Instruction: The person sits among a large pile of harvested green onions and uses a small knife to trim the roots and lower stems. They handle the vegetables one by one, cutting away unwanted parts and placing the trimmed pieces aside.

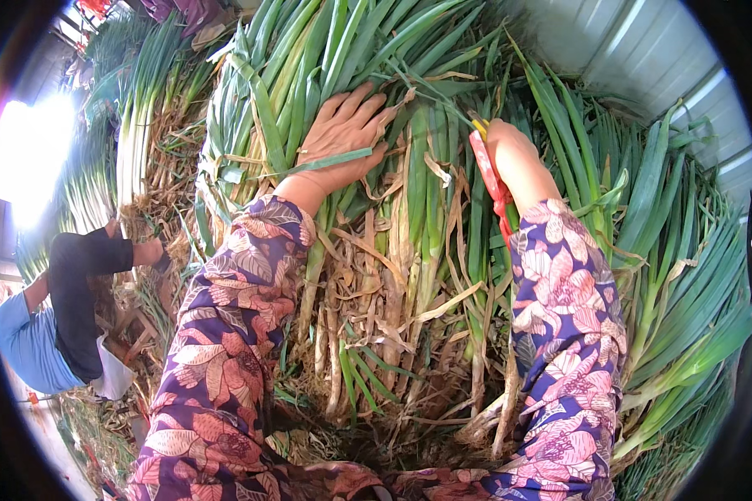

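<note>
My left hand (pixel 346 138) lies palm down, fingers spread, on the green leaves of a thick heap of green onions (pixel 288 119). A cut strip of leaf (pixel 332 161) crosses the back of this hand near the wrist. My right hand (pixel 517 153) is closed around a cutting tool with red and yellow handles (pixel 490 172); its tip is hard to make out among the leaves. Between my forearms are pale stalks (pixel 393 300) with dry brown leaves hanging over them. Their roots point towards me.
More green onions (pixel 658 250) lean along the right, below a ribbed metal wall (pixel 670 69). At the left a seated person in a blue top (pixel 34 341) is beside another row of onions (pixel 139 125). Bright light (pixel 31 150) comes in at the far left.
</note>
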`<state>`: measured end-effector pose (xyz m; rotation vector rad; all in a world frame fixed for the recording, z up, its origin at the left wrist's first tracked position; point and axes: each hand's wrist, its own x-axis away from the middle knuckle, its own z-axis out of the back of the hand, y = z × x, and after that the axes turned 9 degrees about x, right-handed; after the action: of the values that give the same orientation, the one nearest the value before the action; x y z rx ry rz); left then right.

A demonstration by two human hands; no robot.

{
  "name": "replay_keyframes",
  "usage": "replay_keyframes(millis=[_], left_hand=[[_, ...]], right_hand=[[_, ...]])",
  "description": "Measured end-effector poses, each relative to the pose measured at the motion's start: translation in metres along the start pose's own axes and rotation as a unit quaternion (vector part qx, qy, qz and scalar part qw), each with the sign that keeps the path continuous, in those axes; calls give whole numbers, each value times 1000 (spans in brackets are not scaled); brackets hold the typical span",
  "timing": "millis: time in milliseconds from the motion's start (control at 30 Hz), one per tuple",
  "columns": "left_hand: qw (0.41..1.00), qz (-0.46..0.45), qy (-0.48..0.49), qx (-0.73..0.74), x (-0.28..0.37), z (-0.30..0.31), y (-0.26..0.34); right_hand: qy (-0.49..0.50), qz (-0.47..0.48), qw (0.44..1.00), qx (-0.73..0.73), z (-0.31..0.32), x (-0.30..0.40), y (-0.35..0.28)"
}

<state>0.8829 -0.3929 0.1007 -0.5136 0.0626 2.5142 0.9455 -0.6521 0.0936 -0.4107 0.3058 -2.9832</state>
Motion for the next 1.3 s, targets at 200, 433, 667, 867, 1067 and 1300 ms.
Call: replay_keyframes(millis=[200,433,667,867,1067,1300], left_hand=[[1000,7,-1,0,5,-2,-4],[1000,16,8,-12,5,-4,-2],[1000,5,29,6,1,-12,2],[1000,14,22,-2,4,-11,-1],[1000,20,13,13,7,-13,0],[998,-12,52,26,13,-12,-12]], right_hand=[[-35,-52,997,-41,6,-30,-1],[79,-34,994,70,-13,-39,-6],[181,59,962,198,-25,-59,-1],[129,96,951,262,-31,-34,-19],[133,81,970,186,-36,-24,-11],[154,35,980,-123,-61,88,48]])
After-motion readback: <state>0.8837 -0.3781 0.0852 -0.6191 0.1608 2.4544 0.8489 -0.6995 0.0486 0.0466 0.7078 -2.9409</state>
